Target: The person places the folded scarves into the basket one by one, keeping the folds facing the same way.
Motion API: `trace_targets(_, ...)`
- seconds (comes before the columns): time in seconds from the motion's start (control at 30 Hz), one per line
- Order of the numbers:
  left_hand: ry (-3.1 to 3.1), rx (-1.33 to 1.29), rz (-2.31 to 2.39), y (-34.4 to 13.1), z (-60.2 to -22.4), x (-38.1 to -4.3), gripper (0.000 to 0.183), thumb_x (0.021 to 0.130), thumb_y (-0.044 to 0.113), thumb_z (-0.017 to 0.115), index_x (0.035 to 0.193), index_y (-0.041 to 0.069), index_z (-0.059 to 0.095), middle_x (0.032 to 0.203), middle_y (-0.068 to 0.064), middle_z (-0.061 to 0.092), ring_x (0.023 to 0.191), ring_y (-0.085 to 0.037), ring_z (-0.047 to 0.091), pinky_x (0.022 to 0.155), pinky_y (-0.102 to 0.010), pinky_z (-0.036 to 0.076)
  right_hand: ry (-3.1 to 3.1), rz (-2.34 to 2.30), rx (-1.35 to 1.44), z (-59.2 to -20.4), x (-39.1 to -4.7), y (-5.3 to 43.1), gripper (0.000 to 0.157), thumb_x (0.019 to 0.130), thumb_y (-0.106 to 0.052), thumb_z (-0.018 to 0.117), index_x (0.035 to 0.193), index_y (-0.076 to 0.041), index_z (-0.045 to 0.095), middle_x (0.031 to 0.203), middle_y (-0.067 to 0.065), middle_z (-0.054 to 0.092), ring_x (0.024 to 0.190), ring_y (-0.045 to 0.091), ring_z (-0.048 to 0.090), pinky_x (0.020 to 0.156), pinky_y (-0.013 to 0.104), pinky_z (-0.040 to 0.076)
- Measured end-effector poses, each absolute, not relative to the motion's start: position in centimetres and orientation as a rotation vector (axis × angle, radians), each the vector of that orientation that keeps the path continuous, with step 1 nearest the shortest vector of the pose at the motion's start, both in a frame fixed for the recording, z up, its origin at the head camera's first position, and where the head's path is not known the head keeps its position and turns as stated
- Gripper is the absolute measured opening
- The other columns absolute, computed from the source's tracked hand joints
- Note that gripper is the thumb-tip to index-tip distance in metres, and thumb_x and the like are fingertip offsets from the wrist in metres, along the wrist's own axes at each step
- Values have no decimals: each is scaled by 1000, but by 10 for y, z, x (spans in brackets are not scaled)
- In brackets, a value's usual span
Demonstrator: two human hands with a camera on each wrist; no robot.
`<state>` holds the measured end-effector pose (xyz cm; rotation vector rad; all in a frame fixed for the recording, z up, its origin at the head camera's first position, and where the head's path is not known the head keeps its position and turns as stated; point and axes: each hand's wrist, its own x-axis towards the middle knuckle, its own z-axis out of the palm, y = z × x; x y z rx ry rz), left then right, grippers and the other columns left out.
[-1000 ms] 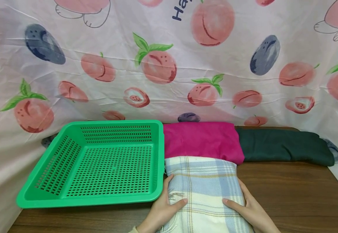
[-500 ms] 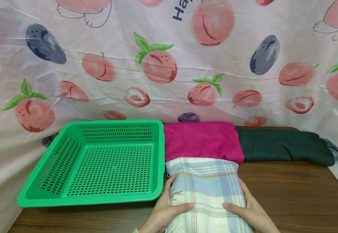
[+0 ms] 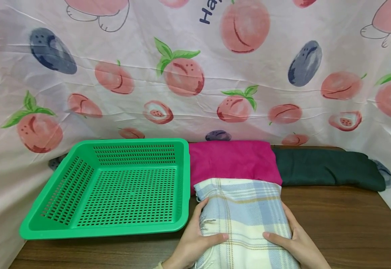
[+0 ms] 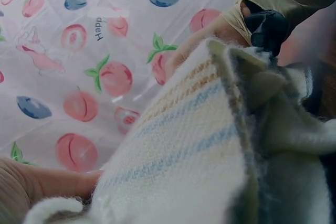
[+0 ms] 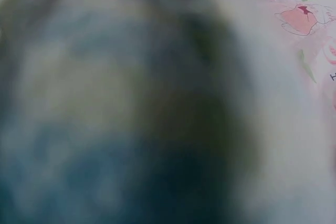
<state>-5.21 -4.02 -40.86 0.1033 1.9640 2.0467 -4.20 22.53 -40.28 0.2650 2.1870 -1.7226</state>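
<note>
A folded plaid scarf (image 3: pixel 246 213) in pale blue, cream and tan lies low in the middle of the head view, its fringe showing along the left side. My left hand (image 3: pixel 193 235) grips its left edge, thumb on top and fingers around the side. The opposite edge is held the same way by my right hand (image 3: pixel 298 239). In the left wrist view the scarf (image 4: pixel 173 135) stands close to the camera with layered folds at its edge, and part of my left hand (image 4: pixel 50 184) shows at lower left. Blurred cloth (image 5: pixel 94 103) fills most of the right wrist view.
A green perforated basket (image 3: pixel 183 186) with nothing in it stands to the left. Behind the scarf lies a folded magenta cloth (image 3: pixel 232 160), with a folded dark green cloth (image 3: pixel 330 168) to its right. A fruit-print curtain (image 3: pixel 195 108) hangs behind the wooden table (image 3: pixel 343 224).
The scarf has shifted slightly right and a little farther from me, both hands moving with it. Its far end overlaps more of the magenta cloth. The basket stays put.
</note>
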Motion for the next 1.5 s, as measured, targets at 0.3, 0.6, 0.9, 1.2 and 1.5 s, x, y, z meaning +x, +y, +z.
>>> trace_targets(0.3,1969,136,2055,-36,-397,-52,99,73,18,82,151,24,22,144,-12,37,123,-26,42,100,-39,35,2188,-1752,270,-392,-41,230,96,87,-22,69,153,-38,1,148,10,27,120,25,42,86,35,45)
trace_targets(0.6,1999,177,2047,-35,-379,-52,98,73,21,82,151,27,22,149,-9,34,128,-25,39,105,-44,31,2234,-1731,257,-377,-42,233,96,89,-24,67,152,-39,-3,151,8,22,122,21,39,88,34,44)
trace_targets(0.9,1999,229,2052,-40,-359,-54,96,75,21,80,151,30,22,144,-9,39,123,-24,45,101,-42,36,2309,-1714,241,-359,-45,227,94,90,-27,67,152,-41,-2,148,8,26,118,20,43,83,32,48)
trace_targets(1.2,2031,237,2076,-50,-343,-56,97,74,20,81,151,30,22,140,-11,44,118,-23,49,100,-40,38,2383,-1719,150,-339,-47,214,89,89,-27,68,149,-49,5,144,6,32,118,25,44,83,35,46)
trace_targets(1.5,2081,203,2086,-66,-326,-62,99,74,18,82,151,32,22,142,-12,41,119,-27,49,98,-41,40,2389,-1782,2,-323,-54,195,87,90,-24,67,150,-45,7,141,8,36,115,24,47,84,32,48)
